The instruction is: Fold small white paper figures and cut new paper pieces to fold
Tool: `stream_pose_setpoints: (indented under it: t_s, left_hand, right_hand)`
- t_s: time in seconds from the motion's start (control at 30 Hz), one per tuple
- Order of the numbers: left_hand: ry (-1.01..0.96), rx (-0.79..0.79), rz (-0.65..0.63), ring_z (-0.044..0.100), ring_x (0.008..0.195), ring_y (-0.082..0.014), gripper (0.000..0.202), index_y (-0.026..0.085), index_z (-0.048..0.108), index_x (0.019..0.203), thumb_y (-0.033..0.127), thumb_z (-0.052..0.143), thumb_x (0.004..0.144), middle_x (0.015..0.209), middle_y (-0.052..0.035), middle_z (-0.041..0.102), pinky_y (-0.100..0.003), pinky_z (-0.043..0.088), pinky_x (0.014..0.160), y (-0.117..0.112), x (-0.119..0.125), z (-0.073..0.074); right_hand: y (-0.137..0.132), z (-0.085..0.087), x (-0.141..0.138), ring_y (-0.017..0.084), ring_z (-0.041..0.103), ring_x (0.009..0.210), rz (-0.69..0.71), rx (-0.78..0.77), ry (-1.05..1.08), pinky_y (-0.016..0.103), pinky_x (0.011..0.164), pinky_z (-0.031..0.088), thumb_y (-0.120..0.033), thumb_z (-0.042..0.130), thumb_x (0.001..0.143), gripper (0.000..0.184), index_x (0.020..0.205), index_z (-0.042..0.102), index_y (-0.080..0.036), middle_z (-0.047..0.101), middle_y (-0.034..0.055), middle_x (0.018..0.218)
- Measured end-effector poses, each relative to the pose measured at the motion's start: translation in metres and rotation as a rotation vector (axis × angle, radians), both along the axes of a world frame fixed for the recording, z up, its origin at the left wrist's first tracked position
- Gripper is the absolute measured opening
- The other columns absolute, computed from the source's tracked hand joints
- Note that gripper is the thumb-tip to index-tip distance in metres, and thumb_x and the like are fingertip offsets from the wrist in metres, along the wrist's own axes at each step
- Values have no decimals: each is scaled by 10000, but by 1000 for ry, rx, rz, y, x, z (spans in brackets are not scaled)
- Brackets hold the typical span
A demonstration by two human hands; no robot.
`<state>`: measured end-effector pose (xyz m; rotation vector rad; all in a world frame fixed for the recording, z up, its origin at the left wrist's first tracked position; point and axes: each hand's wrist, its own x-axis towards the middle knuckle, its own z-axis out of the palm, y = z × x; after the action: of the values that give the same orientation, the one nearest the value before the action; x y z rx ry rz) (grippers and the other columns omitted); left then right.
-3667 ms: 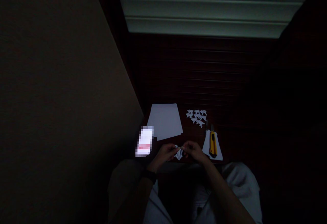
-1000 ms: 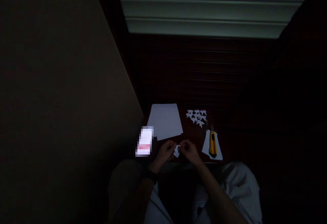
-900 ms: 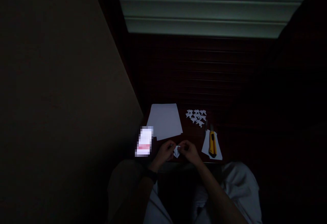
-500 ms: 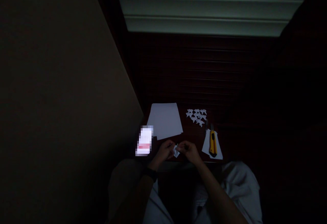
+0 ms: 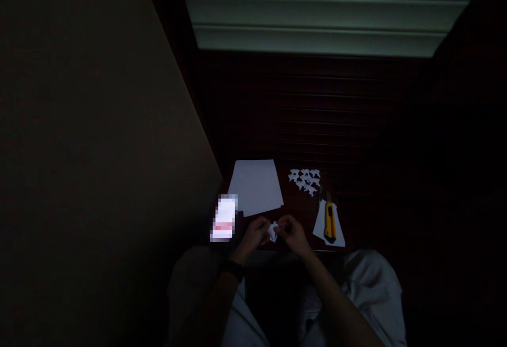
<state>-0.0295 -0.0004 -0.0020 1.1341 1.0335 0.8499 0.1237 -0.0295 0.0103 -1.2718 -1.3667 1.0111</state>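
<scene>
Between my hands, near the front edge of the small dark table, is a small folded white paper (image 5: 273, 232). My left hand (image 5: 256, 232) pinches its left side. On the other side, my right hand (image 5: 292, 233) has its fingers closed at the paper's upper right edge. The exact fold under the fingertips is hard to make out in the dim light. Several small folded paper figures (image 5: 304, 179) lie grouped at the back right of the table.
A stack of white paper sheets (image 5: 256, 186) lies at the back left. A lit, blurred-out phone-like screen (image 5: 224, 218) is at the left edge. On the right, a yellow utility knife (image 5: 329, 223) rests on smaller paper pieces (image 5: 339, 233), beside a thin dark tool (image 5: 319, 197).
My right hand has shifted slightly, its fingers moving a little up and right along the folded paper, so more of the paper's face shows. My left hand stays almost in place.
</scene>
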Motion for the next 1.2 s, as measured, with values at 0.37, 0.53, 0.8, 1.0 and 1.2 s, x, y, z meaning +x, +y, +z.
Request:
stream_pose_setpoints:
  t_s: [0.37, 0.53, 0.8, 1.0, 1.2]
  left_hand:
    - [-29, 16, 69, 379, 333, -53, 310, 154, 482, 739, 463, 516, 739, 464, 55, 453, -155, 243, 323, -1, 0, 0]
    - [-26, 27, 85, 421, 355, -64, 340, 153, 485, 722, 491, 526, 724, 478, 45, 476, -165, 288, 345, -2, 2, 5]
    - [2, 51, 72, 417, 344, -61, 339, 159, 475, 716, 496, 507, 743, 479, 41, 503, -167, 291, 349, -3, 1, 8]
    - [28, 39, 78, 389, 312, -60, 366, 163, 461, 709, 527, 499, 732, 439, 56, 472, -160, 259, 321, -1, 4, 4]
    - [63, 78, 71, 393, 313, -63, 363, 165, 471, 723, 527, 494, 734, 433, 54, 483, -160, 262, 324, -2, 3, 4]
  right_hand:
    - [-6, 6, -5, 154, 554, 666, -56, 40, -139, 255, 635, 421, -350, 573, 715, 170, 787, 577, -197, 612, 9, 727]
    - [-8, 8, -9, 162, 563, 666, -88, 40, -152, 263, 640, 422, -357, 550, 731, 169, 783, 578, -198, 616, 16, 726]
    - [-9, 8, -10, 167, 566, 673, -89, 53, -174, 269, 657, 424, -310, 583, 705, 138, 805, 565, -216, 615, 8, 742]
    - [-12, 9, -13, 171, 562, 700, -113, 63, -226, 275, 672, 428, -252, 544, 707, 156, 859, 554, -224, 611, 12, 777]
    - [-18, 16, -16, 184, 567, 749, -123, 110, -295, 285, 712, 426, -220, 510, 726, 217, 937, 557, -240, 614, 22, 814]
